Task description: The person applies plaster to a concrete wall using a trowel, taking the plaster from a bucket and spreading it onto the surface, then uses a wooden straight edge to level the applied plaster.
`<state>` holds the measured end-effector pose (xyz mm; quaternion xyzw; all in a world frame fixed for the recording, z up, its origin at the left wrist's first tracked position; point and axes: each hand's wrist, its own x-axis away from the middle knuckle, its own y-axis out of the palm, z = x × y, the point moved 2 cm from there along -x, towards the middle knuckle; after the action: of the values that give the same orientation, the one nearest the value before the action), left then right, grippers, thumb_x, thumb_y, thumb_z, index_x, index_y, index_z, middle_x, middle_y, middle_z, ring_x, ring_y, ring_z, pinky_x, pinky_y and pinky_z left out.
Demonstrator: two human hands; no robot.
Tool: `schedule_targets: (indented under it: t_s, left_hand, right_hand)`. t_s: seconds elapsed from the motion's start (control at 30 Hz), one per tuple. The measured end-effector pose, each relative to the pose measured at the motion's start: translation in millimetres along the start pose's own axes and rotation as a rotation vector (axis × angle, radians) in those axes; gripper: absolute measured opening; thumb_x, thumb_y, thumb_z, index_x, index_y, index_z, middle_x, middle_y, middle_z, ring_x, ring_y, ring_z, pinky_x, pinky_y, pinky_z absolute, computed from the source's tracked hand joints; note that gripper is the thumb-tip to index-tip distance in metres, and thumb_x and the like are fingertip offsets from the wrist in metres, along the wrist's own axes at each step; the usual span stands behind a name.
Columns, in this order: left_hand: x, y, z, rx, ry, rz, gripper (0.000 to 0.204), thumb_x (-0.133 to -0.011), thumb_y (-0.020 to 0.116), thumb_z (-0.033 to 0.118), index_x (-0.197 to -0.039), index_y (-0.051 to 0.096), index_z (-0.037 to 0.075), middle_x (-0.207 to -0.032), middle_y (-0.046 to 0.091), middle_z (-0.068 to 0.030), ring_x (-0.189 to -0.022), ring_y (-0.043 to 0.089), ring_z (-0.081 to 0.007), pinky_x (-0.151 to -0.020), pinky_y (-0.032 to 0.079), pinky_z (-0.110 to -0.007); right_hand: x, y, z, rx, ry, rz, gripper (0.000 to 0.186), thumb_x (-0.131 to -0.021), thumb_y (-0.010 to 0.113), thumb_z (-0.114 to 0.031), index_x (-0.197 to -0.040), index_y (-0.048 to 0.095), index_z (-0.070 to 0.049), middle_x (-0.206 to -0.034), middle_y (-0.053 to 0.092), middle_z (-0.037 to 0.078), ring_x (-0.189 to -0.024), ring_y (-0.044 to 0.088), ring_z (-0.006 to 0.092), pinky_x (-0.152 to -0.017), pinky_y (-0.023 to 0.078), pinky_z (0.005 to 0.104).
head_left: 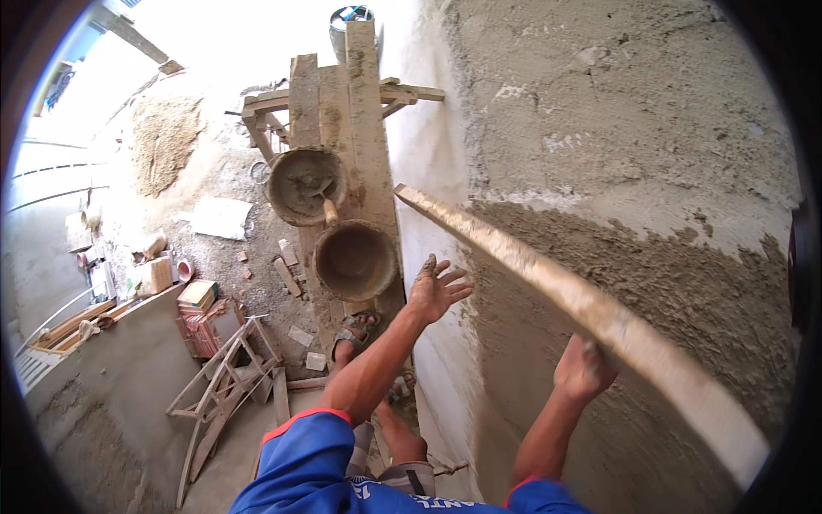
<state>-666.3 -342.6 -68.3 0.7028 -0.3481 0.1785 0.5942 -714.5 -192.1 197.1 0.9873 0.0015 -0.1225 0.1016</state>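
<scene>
A long wooden straightedge (pixel 548 287), pale with dried mortar, slants from the middle of the view to the lower right in front of the wall. My right hand (pixel 585 368) grips its lower edge; part of the fingers is hidden behind the wood. To the left of the board, my left hand (pixel 438 293) is raised with its fingers spread and nothing in it. Fresh, rough mortar (pixel 719 291) covers a band of the wall (pixel 616 103) behind the board, with smoother plaster below it.
I stand on a plank scaffold (pixel 364 128). On it sit a bucket (pixel 355 261) and a mortar basin (pixel 295 188) holding a trowel (pixel 329 210). Below lie a wooden frame (pixel 227 377), stacked tiles (pixel 205 321), a sand heap (pixel 167 141) and rubble.
</scene>
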Motion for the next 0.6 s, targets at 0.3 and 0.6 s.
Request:
schedule_targets:
  t_s: [0.3, 0.6]
  left_hand:
    - [-16.1, 27.7, -98.9, 0.376, -0.116, 0.037, 0.045, -0.102, 0.037, 0.043, -0.128, 0.051, 0.008, -0.122, 0.060, -0.0129, -0.117, 0.053, -0.0344, -0.107, 0.037, -0.054]
    - [14.7, 0.5, -162.4, -0.336, -0.353, 0.421, 0.070, -0.083, 0.069, 0.050, -0.126, 0.050, -0.002, -0.112, 0.062, -0.0197, -0.101, 0.063, -0.0361, -0.087, 0.052, -0.057]
  right_hand:
    - [107.1, -54.3, -99.7, 0.277, 0.156, 0.358, 0.065, -0.075, 0.076, -0.012, -0.134, 0.049, -0.005, -0.134, 0.052, 0.007, -0.127, 0.046, 0.0274, -0.112, 0.029, 0.0507]
    - [227.1, -151.6, -171.9, 0.364, 0.357, 0.456, 0.071, -0.071, 0.082, -0.019, -0.133, 0.049, -0.012, -0.137, 0.051, 0.006, -0.131, 0.043, 0.0292, -0.113, 0.026, 0.0522]
